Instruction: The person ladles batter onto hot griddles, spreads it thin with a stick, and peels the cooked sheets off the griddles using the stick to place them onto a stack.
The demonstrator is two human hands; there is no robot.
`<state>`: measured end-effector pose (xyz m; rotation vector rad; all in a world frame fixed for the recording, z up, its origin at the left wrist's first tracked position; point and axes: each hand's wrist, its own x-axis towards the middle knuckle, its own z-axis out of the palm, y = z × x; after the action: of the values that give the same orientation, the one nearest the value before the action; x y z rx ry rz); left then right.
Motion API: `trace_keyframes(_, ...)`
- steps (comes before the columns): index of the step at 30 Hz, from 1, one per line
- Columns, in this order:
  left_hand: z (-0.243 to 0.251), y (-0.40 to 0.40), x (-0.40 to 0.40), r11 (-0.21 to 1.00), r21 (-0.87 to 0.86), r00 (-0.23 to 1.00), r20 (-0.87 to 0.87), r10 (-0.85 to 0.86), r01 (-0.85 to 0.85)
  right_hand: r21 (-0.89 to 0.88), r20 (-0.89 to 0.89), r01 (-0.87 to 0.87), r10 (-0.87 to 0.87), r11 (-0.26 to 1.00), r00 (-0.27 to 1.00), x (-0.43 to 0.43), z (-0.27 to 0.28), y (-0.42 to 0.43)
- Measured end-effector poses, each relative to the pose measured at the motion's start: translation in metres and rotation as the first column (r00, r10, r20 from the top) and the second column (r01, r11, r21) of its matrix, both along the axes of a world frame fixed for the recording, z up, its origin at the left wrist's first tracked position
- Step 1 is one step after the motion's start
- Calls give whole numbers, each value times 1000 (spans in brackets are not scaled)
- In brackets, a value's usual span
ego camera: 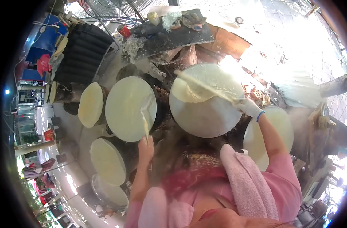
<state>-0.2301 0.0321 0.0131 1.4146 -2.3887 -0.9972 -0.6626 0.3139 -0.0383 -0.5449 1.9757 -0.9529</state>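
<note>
My right hand [247,106], in a pale work glove with a blue cuff, grips one end of a long flat batter spreader [205,86]. The spreader slants across a large round griddle [202,122]. Pale batter [187,91] covers much of the griddle's far part, while its near part shows bare grey. My bare left hand [145,148] is closed around the handle of a batter-coated utensil [145,124]. Its head reaches over the right side of another round griddle [125,108], which is coated with a thin pale sheet. The exact shape of that head is unclear.
Round flat sheets lie at left [90,105] and lower left [108,161]. A coated round griddle [272,134] sits partly behind my right arm. Beyond the griddles stand a soot-dark board [173,37] with a red can [123,30], a corrugated sheet [83,52] and a fan [116,7].
</note>
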Motion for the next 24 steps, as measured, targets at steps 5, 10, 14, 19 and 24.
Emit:
trace_keyframes(5,-9,-30,-46,979,-140,979,159,-125,148,25,323,-234,213,972,922,33,30,20)
trace_keyframes(10,-12,-38,-91,913,-116,873,359,-330,392,-53,79,40,-35,998,996,10,4,31)
trace_keyframes(14,-10,-34,-74,829,-146,791,426,-440,540,3,373,-69,64,998,926,34,11,0)
trace_keyframes(19,3,2,-7,788,-32,709,459,-535,615,38,494,-115,82,993,865,78,13,51)
trace_keyframes(24,-64,30,52,709,76,671,267,-692,701,-112,783,456,-204,883,587,183,42,91)
